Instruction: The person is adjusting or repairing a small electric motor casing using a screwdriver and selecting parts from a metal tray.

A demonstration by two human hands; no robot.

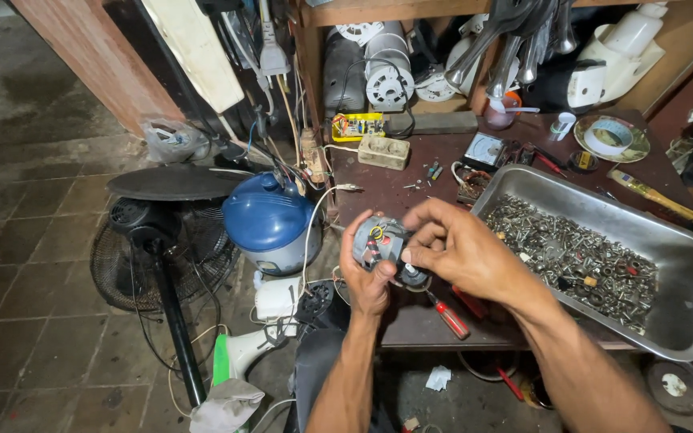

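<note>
Grey metal motor (384,244) sits cupped in your left hand (365,281), fingers wrapped tight around its back, held over the near table edge (443,330). Your right hand (463,248) comes in from the right, fingertips (411,256) pinched on its lower front end. Red-handled screwdriver (447,316) lies just below, steel tray of screws (687,265) beyond to the right.

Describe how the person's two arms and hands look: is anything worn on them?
Both forearms are bare, with no sleeves in view. The left hand and the right hand wear no gloves. No watch, ring or bracelet shows on either.
</note>
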